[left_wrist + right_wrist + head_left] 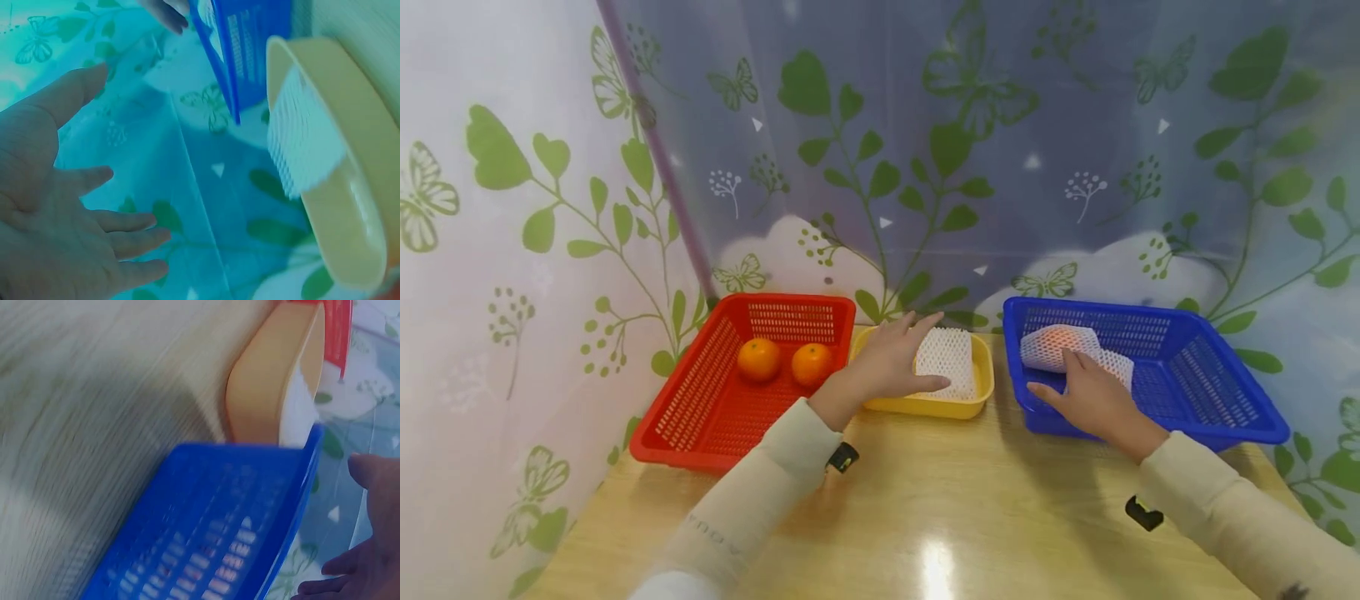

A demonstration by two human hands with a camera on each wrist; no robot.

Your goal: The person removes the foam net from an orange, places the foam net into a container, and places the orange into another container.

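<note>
My left hand (887, 360) hovers over the left part of the yellow basket (936, 407), fingers spread and holding nothing. White foam netting (946, 365) lies inside that basket, beside the thumb. In the left wrist view, the palm and outstretched fingers of the left hand (69, 231) show bare. My right hand (1097, 400) reaches over the near left side of the blue basket (1195, 383), thumb apart from the fingers. Its fingertips overlap an orange-coloured fruit in a white foam net (1058, 346). A second white foam net (1117, 367) sits partly hidden behind the hand.
A red basket (722, 429) stands at the left with two oranges, one orange (759, 360) left of the other orange (812, 364). All three baskets rest on a wooden table (925, 492). Behind them hangs a leaf-patterned curtain (880, 150).
</note>
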